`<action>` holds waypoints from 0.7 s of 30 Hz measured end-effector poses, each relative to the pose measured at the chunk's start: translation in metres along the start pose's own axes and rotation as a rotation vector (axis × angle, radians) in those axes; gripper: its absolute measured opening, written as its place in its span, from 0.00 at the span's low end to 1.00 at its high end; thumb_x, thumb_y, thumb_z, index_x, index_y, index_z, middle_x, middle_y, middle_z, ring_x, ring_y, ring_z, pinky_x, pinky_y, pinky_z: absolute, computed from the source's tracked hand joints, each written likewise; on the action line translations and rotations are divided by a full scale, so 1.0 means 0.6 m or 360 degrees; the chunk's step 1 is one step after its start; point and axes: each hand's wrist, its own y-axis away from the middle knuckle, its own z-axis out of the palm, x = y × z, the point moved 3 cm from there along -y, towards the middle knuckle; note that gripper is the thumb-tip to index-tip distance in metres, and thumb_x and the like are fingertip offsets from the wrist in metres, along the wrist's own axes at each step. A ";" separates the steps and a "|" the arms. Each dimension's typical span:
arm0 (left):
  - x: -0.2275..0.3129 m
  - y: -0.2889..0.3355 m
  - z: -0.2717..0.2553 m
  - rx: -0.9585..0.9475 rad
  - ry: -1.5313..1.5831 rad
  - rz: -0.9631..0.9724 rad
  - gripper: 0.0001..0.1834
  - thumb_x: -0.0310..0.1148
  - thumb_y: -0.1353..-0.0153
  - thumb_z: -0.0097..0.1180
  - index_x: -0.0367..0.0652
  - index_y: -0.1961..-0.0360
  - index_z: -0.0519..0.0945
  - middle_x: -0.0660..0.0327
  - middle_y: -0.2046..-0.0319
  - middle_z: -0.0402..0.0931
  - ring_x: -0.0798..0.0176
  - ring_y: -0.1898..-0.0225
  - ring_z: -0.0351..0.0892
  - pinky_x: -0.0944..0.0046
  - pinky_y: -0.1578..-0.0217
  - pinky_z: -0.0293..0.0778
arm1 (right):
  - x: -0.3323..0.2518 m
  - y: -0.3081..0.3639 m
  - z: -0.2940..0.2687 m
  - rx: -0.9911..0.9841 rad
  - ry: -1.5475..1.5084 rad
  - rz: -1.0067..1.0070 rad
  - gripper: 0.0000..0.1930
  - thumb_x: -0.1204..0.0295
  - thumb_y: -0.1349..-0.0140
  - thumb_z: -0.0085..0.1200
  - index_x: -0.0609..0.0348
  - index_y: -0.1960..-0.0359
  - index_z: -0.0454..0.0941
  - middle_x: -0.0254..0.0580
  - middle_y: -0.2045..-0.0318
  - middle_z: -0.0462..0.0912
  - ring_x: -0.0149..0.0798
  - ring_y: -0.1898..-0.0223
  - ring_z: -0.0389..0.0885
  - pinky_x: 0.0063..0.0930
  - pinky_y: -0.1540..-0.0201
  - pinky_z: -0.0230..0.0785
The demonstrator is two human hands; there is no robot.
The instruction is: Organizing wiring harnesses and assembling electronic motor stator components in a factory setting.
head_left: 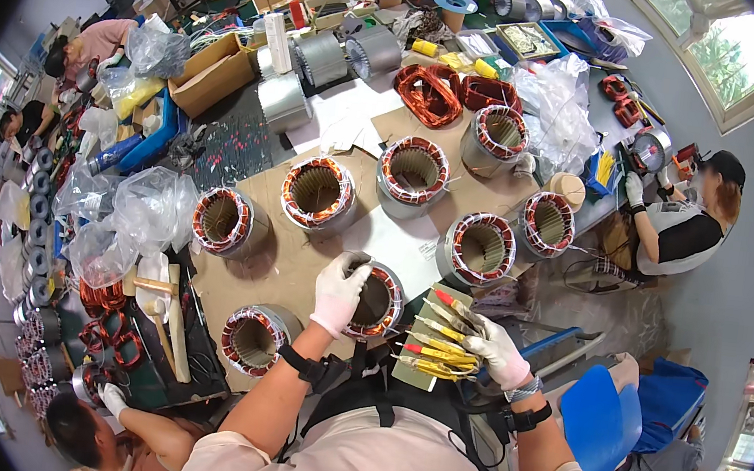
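My left hand (341, 295), in a white glove, is at the left rim of a motor stator (373, 325) with white-laced copper windings. Its fingers are bent closed against the winding, and whatever they pinch is hidden. To the right, a greenish board (418, 375) carries a row of slim yellow pieces (441, 354), some with red ends; their kind is unclear. My gloved right hand (497, 353) has its fingers closed at the right ends of these pieces. Another stator (255, 340) stands left of my left forearm.
Several stators, one (318, 193) among them, stand on the cardboard-covered table (235, 298). Copper coils (427, 94), bare steel cores (321, 60) and plastic bags (556, 93) lie behind. A mallet (178, 329) lies left. Co-workers sit left and right; a blue chair (598, 414) is beside me.
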 end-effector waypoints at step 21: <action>0.066 0.003 0.039 -0.0619 -0.0549 0.0451 0.11 0.29 0.37 0.64 0.38 0.55 0.87 0.52 0.58 0.85 0.48 0.54 0.85 0.55 0.49 0.79 | 0.024 -0.046 -0.014 0.0258 0.0286 -0.0002 0.29 0.63 0.33 0.60 0.72 0.36 0.73 0.46 0.44 0.83 0.33 0.43 0.79 0.30 0.37 0.70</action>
